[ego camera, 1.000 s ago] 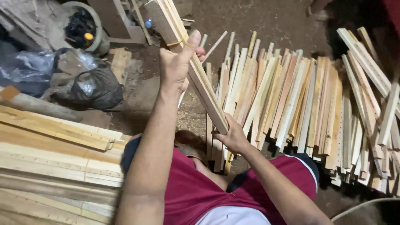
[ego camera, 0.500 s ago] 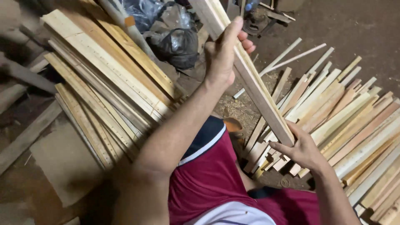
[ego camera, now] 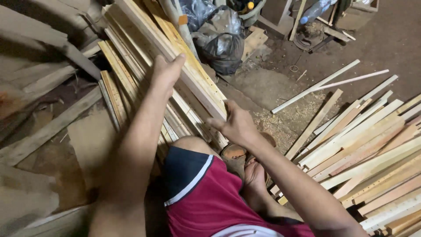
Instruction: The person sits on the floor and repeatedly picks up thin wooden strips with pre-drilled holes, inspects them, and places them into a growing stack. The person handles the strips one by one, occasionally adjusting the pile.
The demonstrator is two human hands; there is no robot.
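Note:
A bundle of long pale wooden slats (ego camera: pixel 193 72) lies slanted over a stack of similar slats (ego camera: pixel 118 83) at the upper left. My left hand (ego camera: pixel 165 72) grips the bundle's left side near its middle, thumb up. My right hand (ego camera: pixel 237 126) holds the bundle's lower end, fingers spread around it. Both arms reach forward from my dark red shirt, above my bent knee.
A wide heap of slats (ego camera: pixel 372 153) covers the floor at the right, with two loose thin strips (ego camera: pixel 326 83) beyond it. Black plastic bags (ego camera: pixel 224 46) sit at the top centre, near a bucket (ego camera: pixel 252 11) and a bottle (ego camera: pixel 313 11). Rough planks (ego camera: pixel 44 131) lie at the left. Sawdust covers the floor.
I have turned from the heap at the right towards the stack at the left. The bundle has swung left and come down from upright to slanted over that stack, both hands still on it.

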